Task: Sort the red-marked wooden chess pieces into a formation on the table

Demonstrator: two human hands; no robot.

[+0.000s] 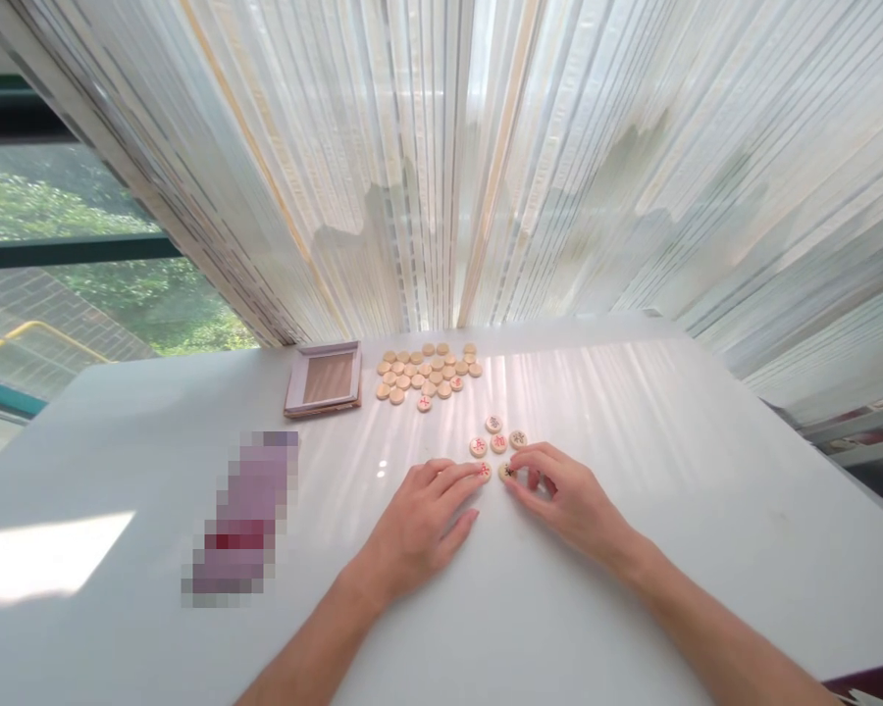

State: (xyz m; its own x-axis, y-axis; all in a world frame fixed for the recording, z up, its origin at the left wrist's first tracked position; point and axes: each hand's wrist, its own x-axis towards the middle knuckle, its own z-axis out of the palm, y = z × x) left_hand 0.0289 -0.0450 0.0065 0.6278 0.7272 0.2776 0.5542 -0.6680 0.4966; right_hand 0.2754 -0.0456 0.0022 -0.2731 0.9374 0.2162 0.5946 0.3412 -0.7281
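Both my hands rest on a white table (633,431). My left hand (419,525) lies flat with its fingers stretched out, a fingertip touching a round wooden game piece with a red mark (484,471). My right hand (563,495) is curled, its thumb and forefinger pinching another round piece with a dark mark (506,472). Just beyond the fingertips lie several face-up pieces (497,438). Farther back sits a cluster of several plain-side-up wooden pieces (427,373).
A shallow wooden box (325,378) lies at the back, left of the cluster. A blurred purple object (244,515) sits on the table to my left. Sheer striped curtains (486,167) hang behind the table, with a window (80,265) at the far left.
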